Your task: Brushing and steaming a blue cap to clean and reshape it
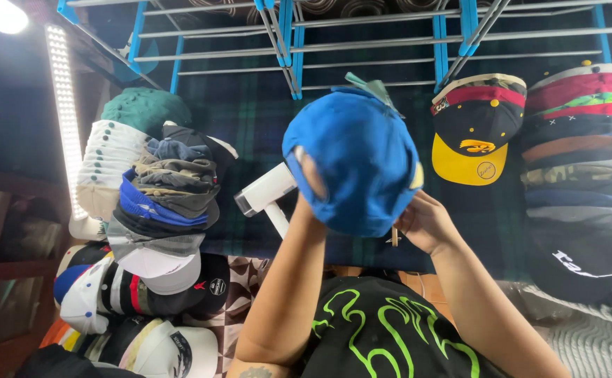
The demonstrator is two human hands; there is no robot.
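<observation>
1. Hands first: the left hand [308, 183] is pushed up inside the blue cap [358, 157], mostly hidden by the fabric, so I cannot tell how far its fingers are spread; the cap sits over it like a form, held up above the dark plaid desk [250, 119].
2. The right hand [423, 222] is curled closed at the cap's lower right edge, pinching the rim, with a thin pale stick-like item [395, 236] poking out below its fingers.
3. A small greenish tag [370, 87] sticks up from the top of the cap.
4. Just left of the left wrist a white handheld device [267, 192] lies on the desk, its handle pointing toward the person.
5. Farther out: a leaning stack of caps [169, 189] on the left, a black and yellow cap [475, 133] to the right, and a tall pile of folded caps [579, 133] at the far right; a blue and grey rack [362, 42] runs along the back.
6. Risk, as I judge it: the cap rests only on the hidden hand and a rim pinch, so it could slip off toward the white device; the left elbow is near the leaning stack and could tip it.
7. Hard to make out: what the thin stick is, the cap's brim, and the cut-off edge piles.
</observation>
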